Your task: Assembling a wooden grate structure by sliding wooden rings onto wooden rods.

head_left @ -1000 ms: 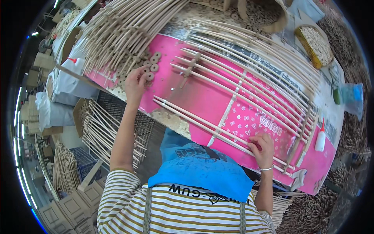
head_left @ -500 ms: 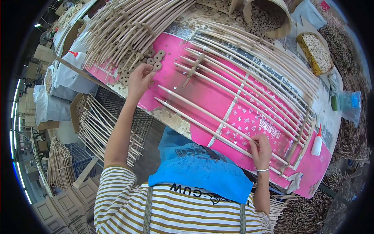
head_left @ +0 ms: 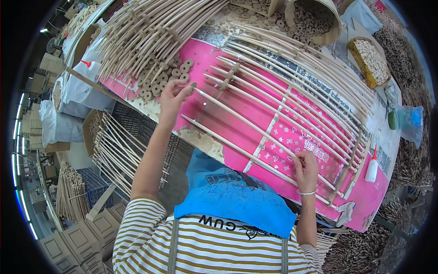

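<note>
Rod (head_left: pixel 237 117) — one — lies in right hand (head_left: pixel 306 168), left hand (head_left: pixel 174 97) pinching one ring (head_left: pixel 193 85).

Free gap over pink sheet (head_left: pixel 223 127) between 2 nearest rods (head_left: pixel 251 157); disc pile (head_left: pixel 163 76) crowds left hand (head_left: pixel 173 97), rod row (head_left: pixel 255 99) blocks far side.

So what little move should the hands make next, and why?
Probably press the ring onto the rod: the left hand holds it at the rod's tip, and the right hand grips the rod farther along. Whether it's already threaded, I can't tell.
</note>
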{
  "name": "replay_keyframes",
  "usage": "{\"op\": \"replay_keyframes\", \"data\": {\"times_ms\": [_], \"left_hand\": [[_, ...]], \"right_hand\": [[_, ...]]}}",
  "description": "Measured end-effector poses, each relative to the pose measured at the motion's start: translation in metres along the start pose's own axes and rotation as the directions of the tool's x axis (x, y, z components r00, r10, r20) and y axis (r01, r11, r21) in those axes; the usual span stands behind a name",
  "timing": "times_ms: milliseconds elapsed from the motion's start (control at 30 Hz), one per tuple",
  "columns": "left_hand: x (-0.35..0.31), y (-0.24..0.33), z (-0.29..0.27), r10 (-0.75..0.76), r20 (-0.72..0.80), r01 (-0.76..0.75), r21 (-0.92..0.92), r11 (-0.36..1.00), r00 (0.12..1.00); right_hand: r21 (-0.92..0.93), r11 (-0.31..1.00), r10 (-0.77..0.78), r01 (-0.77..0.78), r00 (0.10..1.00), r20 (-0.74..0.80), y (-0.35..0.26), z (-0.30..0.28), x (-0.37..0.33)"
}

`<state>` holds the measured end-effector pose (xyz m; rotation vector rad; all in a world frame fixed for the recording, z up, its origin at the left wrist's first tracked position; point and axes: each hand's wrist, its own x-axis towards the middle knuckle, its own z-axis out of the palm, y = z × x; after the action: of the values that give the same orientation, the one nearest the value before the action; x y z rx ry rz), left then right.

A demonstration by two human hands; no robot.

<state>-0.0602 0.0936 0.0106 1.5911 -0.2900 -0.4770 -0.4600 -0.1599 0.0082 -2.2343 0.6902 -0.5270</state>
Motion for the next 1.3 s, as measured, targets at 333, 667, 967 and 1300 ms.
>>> {"op": "replay_keyframes", "data": {"times_ms": [333,667,967,1300], "left_hand": [[-0.011,-0.02,0.042,0.262,-0.044,-0.247,0.214,0.945,0.964],[-0.021,-0.021,0.075,0.284,-0.043,-0.248,0.371,0.895,0.958],[-0.015,-0.029,0.092,0.357,0.011,-0.319,0.48,0.817,0.934],[-0.009,-0.043,0.073,0.341,0.088,-0.342,0.462,0.818,0.936]], "right_hand": [[-0.046,0.999,0.016,-0.018,0.999,-0.047,0.0,-0.003,0.018],[-0.288,0.95,-0.179,0.123,0.967,-0.179,0.012,0.006,0.037],[-0.299,0.95,-0.157,0.09,0.965,-0.208,0.021,0.001,0.039],[-0.307,0.951,-0.119,0.029,0.953,-0.278,0.029,0.019,0.042]]}}
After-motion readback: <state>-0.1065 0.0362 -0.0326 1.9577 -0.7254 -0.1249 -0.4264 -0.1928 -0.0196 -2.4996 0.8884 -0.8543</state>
